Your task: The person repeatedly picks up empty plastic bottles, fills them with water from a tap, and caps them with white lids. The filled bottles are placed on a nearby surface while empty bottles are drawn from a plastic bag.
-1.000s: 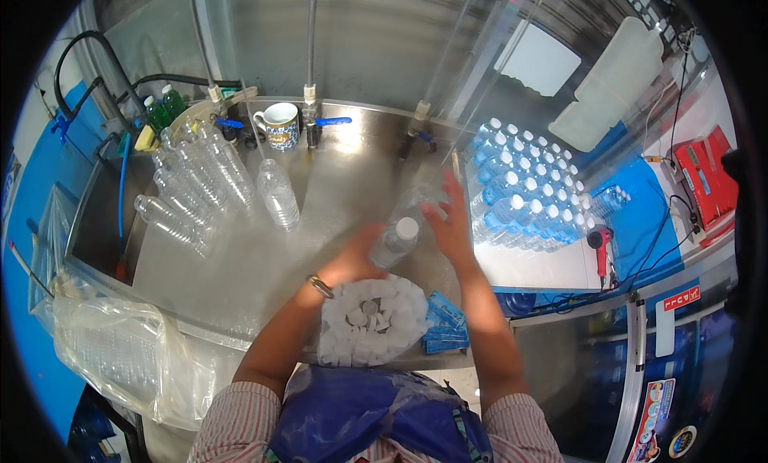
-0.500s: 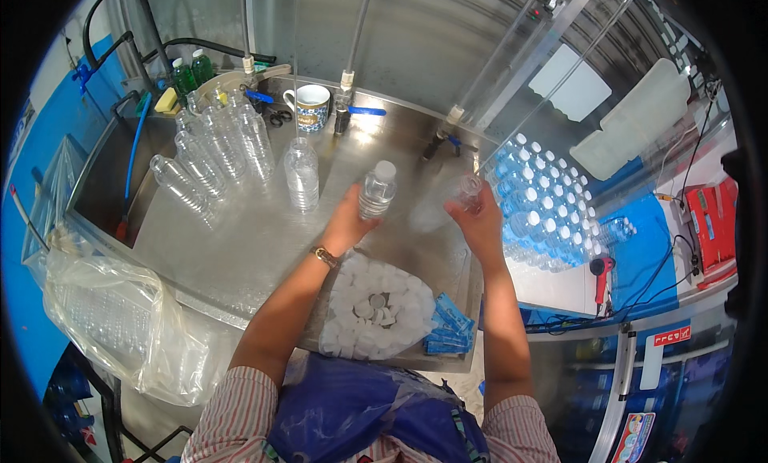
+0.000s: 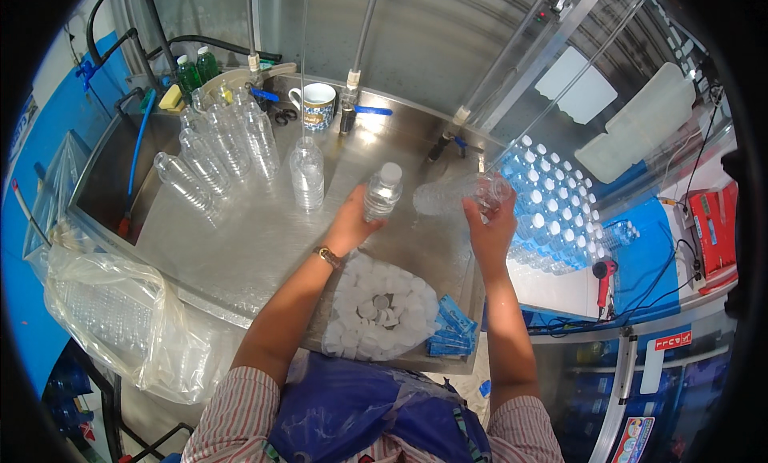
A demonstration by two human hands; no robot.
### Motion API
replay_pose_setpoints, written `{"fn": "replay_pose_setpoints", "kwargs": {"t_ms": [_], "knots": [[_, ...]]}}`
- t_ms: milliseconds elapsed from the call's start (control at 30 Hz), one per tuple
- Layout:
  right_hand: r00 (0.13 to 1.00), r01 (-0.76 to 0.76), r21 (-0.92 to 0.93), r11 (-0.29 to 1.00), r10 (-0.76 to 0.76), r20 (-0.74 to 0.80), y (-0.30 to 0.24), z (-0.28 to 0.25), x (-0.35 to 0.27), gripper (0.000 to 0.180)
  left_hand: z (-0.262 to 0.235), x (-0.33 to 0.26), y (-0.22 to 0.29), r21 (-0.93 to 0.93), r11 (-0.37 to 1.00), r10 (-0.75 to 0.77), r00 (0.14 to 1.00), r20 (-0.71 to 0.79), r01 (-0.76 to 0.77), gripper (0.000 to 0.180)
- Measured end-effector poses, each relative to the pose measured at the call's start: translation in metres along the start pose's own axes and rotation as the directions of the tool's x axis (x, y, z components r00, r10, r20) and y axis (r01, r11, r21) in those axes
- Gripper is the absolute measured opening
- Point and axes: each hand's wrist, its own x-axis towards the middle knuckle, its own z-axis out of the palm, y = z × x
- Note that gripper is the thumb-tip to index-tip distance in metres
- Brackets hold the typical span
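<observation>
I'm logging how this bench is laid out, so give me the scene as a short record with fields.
Left hand: holds a white-capped clear plastic bottle, upright
Right hand: grips a ridged clear plastic bottle near its neck, tilted nearly sideways
Surface: shiny steel counter
Nearest the person: translucent plastic bag of white caps, beside flat blue strips
Left of the hands: one clear bottle standing alone, a leaning cluster of clear bottles
Right side: rows of white-capped bottles
</observation>
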Motion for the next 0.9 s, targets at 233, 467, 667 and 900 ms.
{"fn": "replay_pose_setpoints", "kwargs": {"t_ms": [233, 467, 667, 900], "knots": [[0.978, 0.08, -0.275, 0.958, -0.022, 0.209, 0.012, 0.005, -0.004, 0.069, 0.002, 0.0, -0.003, 0.017, 1.0, 0.006, 1.0, -0.002, -0.006, 0.072], [0.976, 0.026, -0.295, 0.955, 0.04, 0.213, 0.017, 0.006, -0.003, 0.065, 0.002, 0.001, -0.009, 0.068, 0.993, 0.096, 0.995, -0.007, -0.095, 0.078], [0.622, -0.694, 0.03, 0.72, 0.578, 0.528, 0.053, 0.001, -0.003, 0.054, 0.002, 0.001, -0.008, 0.077, 0.99, 0.118, 0.993, -0.025, -0.115, 0.075], [0.213, -0.868, 0.426, -0.256, 0.582, 0.784, 0.104, 0.005, -0.059, 0.055, 0.0, 0.0, -0.007, 0.058, 0.994, 0.095, 0.995, -0.02, -0.093, 0.072]]}}
